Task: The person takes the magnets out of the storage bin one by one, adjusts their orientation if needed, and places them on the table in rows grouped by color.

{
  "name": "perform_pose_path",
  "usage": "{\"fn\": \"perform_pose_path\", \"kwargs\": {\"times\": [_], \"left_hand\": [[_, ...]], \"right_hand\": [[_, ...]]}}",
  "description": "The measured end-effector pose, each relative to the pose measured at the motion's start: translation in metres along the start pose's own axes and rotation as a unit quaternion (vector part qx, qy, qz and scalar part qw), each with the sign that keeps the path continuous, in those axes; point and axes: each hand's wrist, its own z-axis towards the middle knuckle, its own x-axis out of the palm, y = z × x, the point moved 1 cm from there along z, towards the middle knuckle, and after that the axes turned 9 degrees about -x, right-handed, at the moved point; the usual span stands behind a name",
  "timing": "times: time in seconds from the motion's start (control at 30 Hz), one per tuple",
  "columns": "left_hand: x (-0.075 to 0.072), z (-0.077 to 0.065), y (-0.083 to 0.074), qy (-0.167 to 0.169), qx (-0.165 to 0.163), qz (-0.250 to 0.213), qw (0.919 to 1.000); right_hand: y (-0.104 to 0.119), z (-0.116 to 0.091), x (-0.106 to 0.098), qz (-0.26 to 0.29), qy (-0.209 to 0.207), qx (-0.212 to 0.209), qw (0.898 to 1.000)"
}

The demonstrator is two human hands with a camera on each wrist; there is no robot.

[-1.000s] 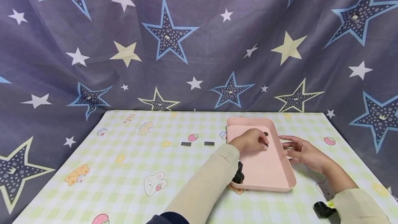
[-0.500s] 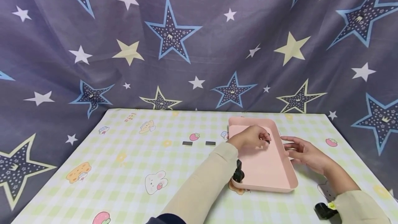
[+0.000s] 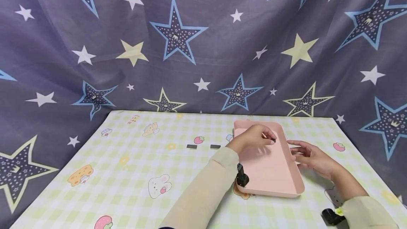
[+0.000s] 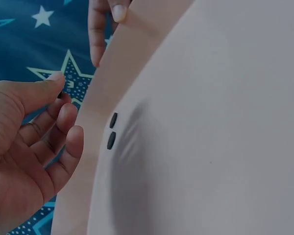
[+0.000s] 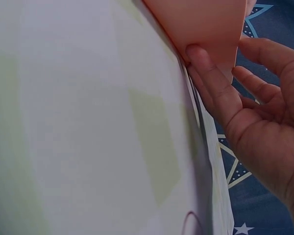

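Observation:
Over the pink tray, my left hand pinches a small black disc between thumb and index finger, the other fingers loosely curled. Most of that disc is covered by the fingertips. Below the hand, two more small dark pieces lie side by side on the tray floor near its wall in the left wrist view. My right hand rests against the outside of the tray's right wall, its fingers relaxed and their tips touching the pink side.
Two small dark rectangular pieces, a left one and a right one, lie on the checked tablecloth left of the tray. A starred curtain hangs behind the table.
My left hand has shifted slightly toward the far side of the tray and lifted, the black disc at its fingertips. My right hand stays against the tray wall.

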Motion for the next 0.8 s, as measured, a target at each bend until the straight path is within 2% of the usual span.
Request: {"fn": "perform_pose_path", "kwargs": {"times": [0.33,0.8], "left_hand": [[-0.011,-0.009,0.000,-0.004,0.027,0.021,0.9994],[-0.030,-0.036,-0.002,-0.037,0.013,-0.014,0.9992]], "right_hand": [[0.001,-0.001,0.000,0.001,0.003,-0.004,1.000],[-0.003,-0.001,0.001,-0.007,0.000,-0.004,1.000]]}}
